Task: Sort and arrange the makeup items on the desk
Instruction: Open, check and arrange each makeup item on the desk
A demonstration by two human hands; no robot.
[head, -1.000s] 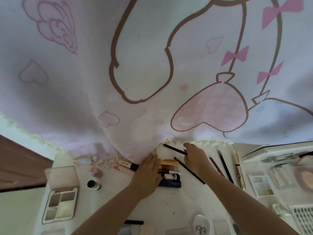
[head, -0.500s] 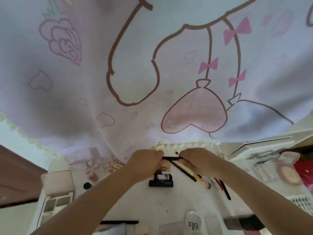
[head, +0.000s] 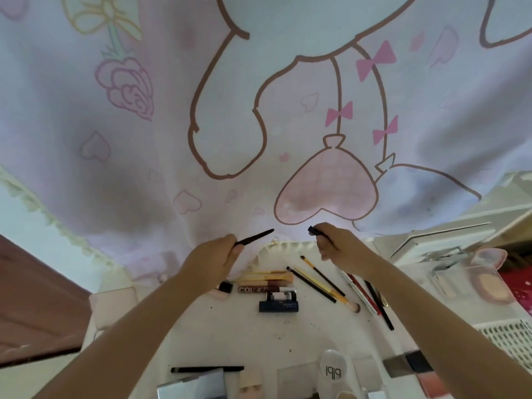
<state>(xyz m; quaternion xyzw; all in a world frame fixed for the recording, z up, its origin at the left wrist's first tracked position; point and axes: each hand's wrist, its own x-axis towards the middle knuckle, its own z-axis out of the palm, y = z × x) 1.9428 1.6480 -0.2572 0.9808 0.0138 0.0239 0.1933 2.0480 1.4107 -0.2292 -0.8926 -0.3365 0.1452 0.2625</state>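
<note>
Holding a slim black pointed piece [head: 254, 237], the left hand [head: 214, 259] has its fingers curled round the thick end, the tapered tip aimed right toward the other hand. The right hand [head: 338, 244] pinches a second short black piece [head: 315, 231] between thumb and fingers; whether the two belong together I cannot tell. Both hands are raised above the far edge of the desk [head: 224, 335], in front of a hanging curtain [head: 259, 110] printed with hearts and bows.

On the white desk, below the left hand, lies a row of tubes [head: 269, 289] side by side, running left to right, with a dark blue tube [head: 278, 306] nearest the person. Just right of them, under the right hand, two thin brushes [head: 319, 283] lie slanted, and further right several pencils [head: 371, 298] lie close together, also slanted. At the near edge there is a long black pencil [head: 207, 369], a white oval case [head: 333, 370] and a silver box [head: 191, 385]. Toward the right edge sits a clear holder with a pink compact [head: 489, 283], and a white slotted tray [head: 509, 338] near the right corner.
</note>
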